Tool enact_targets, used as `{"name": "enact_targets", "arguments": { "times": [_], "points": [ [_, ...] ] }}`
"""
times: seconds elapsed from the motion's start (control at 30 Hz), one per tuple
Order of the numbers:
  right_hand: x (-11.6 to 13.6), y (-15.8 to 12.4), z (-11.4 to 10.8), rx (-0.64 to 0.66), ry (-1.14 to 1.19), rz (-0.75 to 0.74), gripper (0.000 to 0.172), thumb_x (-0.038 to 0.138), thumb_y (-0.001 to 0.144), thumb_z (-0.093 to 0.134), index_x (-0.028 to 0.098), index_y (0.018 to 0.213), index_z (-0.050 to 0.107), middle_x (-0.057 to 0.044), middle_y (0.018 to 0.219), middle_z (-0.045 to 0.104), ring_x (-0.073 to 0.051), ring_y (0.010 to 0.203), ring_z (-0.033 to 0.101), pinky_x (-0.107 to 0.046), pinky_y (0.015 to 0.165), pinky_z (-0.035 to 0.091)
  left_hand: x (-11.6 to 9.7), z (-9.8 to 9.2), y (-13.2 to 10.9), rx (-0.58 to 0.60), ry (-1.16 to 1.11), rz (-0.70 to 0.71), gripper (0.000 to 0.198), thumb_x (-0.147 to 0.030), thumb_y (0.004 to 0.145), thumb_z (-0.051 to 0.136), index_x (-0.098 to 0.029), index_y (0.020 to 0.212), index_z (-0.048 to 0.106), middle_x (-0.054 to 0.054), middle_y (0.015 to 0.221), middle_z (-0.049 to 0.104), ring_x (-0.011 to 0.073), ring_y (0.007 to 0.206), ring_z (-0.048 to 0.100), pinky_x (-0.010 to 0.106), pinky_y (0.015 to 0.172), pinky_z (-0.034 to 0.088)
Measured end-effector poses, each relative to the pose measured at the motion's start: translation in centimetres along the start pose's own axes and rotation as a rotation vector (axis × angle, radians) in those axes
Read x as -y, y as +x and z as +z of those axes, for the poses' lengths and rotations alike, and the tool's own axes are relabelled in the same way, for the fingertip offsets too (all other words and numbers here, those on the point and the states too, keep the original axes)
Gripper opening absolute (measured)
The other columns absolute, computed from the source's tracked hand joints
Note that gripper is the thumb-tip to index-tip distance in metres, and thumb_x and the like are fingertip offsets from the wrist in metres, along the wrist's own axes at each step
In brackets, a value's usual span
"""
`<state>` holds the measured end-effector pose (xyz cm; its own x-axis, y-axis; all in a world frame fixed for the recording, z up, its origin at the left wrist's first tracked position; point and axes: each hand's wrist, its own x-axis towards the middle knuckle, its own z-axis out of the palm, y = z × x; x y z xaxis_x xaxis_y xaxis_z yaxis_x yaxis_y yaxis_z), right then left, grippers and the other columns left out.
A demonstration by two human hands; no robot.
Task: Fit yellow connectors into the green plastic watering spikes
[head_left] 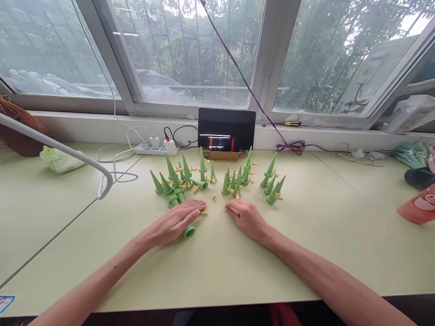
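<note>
My left hand (180, 219) lies palm down, fingers stretched out together, over a green hollow cone-shaped plant watering spike (189, 232) and next to a yellow valve piece (204, 212). What lies under the palm is hidden. My right hand (245, 217) rests on the table with its fingers pinched; the end of a small yellow piece (224, 209) shows at the fingertips. Between the hands lies a small orange-yellow tip (214, 198). Upright green spikes (173, 174), many with yellow valves, stand beyond my left hand. More spikes (237, 183) stand beyond my right hand.
Another group of spikes (271, 185) stands further right. Behind them a phone (222, 144) leans against a dark tablet (226, 122). A power strip (152, 148) with cables sits back left. A white curved bar (68, 147) crosses the left side. A pink cup (418, 206) is far right.
</note>
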<state>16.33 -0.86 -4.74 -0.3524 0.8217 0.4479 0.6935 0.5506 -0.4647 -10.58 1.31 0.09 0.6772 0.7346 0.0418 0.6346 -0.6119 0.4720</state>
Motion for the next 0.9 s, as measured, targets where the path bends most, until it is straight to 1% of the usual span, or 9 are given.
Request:
{"name": "enact_targets", "arguments": {
  "times": [0.17,0.27,0.4,0.47,0.53,0.6,0.7,0.77,0.9],
  "points": [
    [0.0,0.0,0.0,-0.001,0.001,-0.007,0.016,0.009,0.095,0.053,0.019,0.091,0.064,-0.005,0.092,0.072,-0.017,0.079,0.066,-0.025,0.068,0.045,-0.8,0.5,0.8,-0.008,-0.022,0.07,0.053,-0.046,0.105,0.024,-0.023,0.136,0.061,0.001,0.144,0.057,0.0248,0.139,0.046,0.039,0.118,0.036],
    [0.1,0.0,0.0,0.004,-0.007,-0.004,0.015,0.009,0.095,0.053,0.019,0.091,0.064,-0.005,0.091,0.071,-0.017,0.078,0.065,-0.025,0.067,0.045,-0.6,0.6,1.1,-0.045,0.008,0.114,0.049,-0.044,0.105,0.029,-0.024,0.131,0.065,0.002,0.138,0.062,0.0248,0.134,0.052,0.038,0.113,0.043],
    [0.2,0.0,-0.1,0.009,-0.017,-0.002,0.016,0.009,0.096,0.053,0.019,0.091,0.064,-0.005,0.091,0.071,-0.017,0.078,0.065,-0.024,0.066,0.044,0.6,0.6,0.9,-0.145,0.082,0.194,0.038,-0.04,0.102,0.041,-0.025,0.122,0.07,0.003,0.132,0.067,0.0244,0.127,0.059,0.036,0.108,0.049],
    [0.2,0.0,-0.1,0.008,-0.02,0.0,0.016,0.009,0.096,0.052,0.019,0.091,0.064,-0.004,0.091,0.071,-0.017,0.078,0.065,-0.024,0.066,0.044,1.5,0.5,0.6,-0.203,0.123,0.212,0.035,-0.038,0.1,0.047,-0.025,0.125,0.068,0.003,0.133,0.066,0.0246,0.127,0.059,0.037,0.108,0.048],
    [0.2,0.0,-0.1,0.006,-0.025,0.003,0.016,0.009,0.096,0.052,0.02,0.092,0.064,-0.005,0.091,0.071,-0.017,0.078,0.065,-0.024,0.066,0.043,2.2,0.3,0.3,-0.266,0.144,0.207,0.036,-0.036,0.1,0.048,-0.023,0.128,0.066,0.005,0.134,0.065,0.0239,0.127,0.059,0.037,0.108,0.048],
    [0.1,0.0,0.0,0.006,-0.029,0.004,0.016,0.008,0.095,0.053,0.019,0.091,0.064,-0.005,0.091,0.071,-0.017,0.078,0.066,-0.024,0.066,0.043,2.5,0.1,-0.1,-0.311,0.156,0.213,0.036,-0.035,0.101,0.048,-0.02,0.128,0.065,0.006,0.133,0.066,0.0238,0.127,0.059,0.038,0.109,0.048],
    [0.1,-0.1,0.0,0.004,-0.026,0.003,0.015,0.008,0.095,0.054,0.02,0.092,0.063,-0.005,0.092,0.071,-0.017,0.078,0.066,-0.024,0.065,0.043,2.1,-0.4,-0.9,-0.362,0.171,0.225,0.033,-0.034,0.099,0.051,-0.019,0.125,0.067,0.008,0.129,0.068,0.0248,0.125,0.06,0.039,0.108,0.049],
    [0.1,-0.1,0.0,0.002,-0.02,0.001,0.015,0.009,0.095,0.054,0.02,0.092,0.063,-0.005,0.093,0.072,-0.017,0.079,0.066,-0.024,0.066,0.044,1.4,-0.7,-1.5,-0.328,0.192,0.26,0.032,-0.035,0.096,0.058,-0.021,0.122,0.068,0.008,0.125,0.07,0.0265,0.125,0.06,0.039,0.105,0.051],
    [0.1,-0.1,-0.1,-0.001,-0.017,-0.001,0.016,0.009,0.095,0.052,0.02,0.092,0.064,-0.005,0.091,0.071,-0.017,0.077,0.066,-0.025,0.066,0.044,-0.1,-0.5,-2.3,-0.189,0.261,0.317,0.039,-0.041,0.088,0.069,-0.022,0.122,0.067,0.01,0.132,0.065,0.0314,0.13,0.054,0.042,0.102,0.054]
  ]
}}
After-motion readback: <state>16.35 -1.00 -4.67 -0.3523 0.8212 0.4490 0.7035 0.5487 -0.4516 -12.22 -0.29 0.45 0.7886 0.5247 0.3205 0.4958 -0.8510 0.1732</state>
